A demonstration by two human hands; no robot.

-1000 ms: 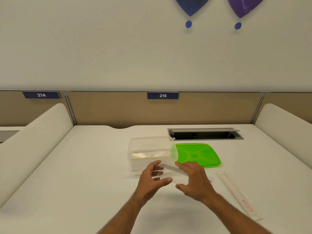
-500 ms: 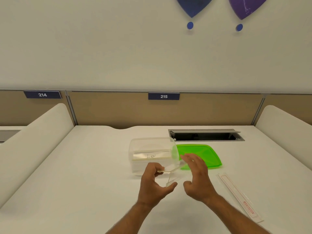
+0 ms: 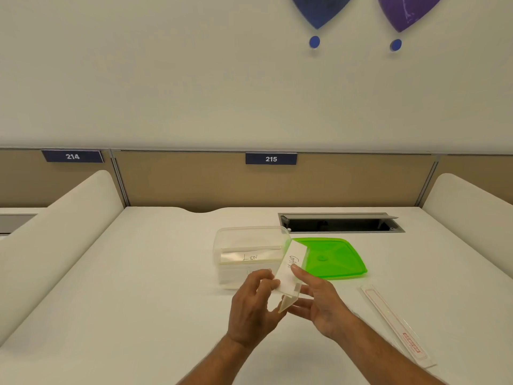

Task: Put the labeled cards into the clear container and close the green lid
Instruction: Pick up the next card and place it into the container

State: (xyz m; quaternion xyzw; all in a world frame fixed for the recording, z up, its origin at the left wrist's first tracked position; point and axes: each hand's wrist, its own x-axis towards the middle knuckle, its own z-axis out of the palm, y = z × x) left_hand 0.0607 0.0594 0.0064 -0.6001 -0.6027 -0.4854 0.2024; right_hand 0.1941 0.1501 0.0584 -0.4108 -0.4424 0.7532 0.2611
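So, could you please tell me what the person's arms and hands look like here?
Both forearms are bare, with no sleeves in view. The left hand and right hand wear no gloves, and no rings, watch or bracelet show on either.

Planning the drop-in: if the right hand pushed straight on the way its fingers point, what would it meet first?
Probably the card it already holds with the left hand. Beyond the right hand, the clear container looks next, near its right wall beside the green lid; depth is unclear.

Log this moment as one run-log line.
stage: loading cards | left hand and right hand: gripping card by clear container | inside: Lion card | green lid: off, on desk
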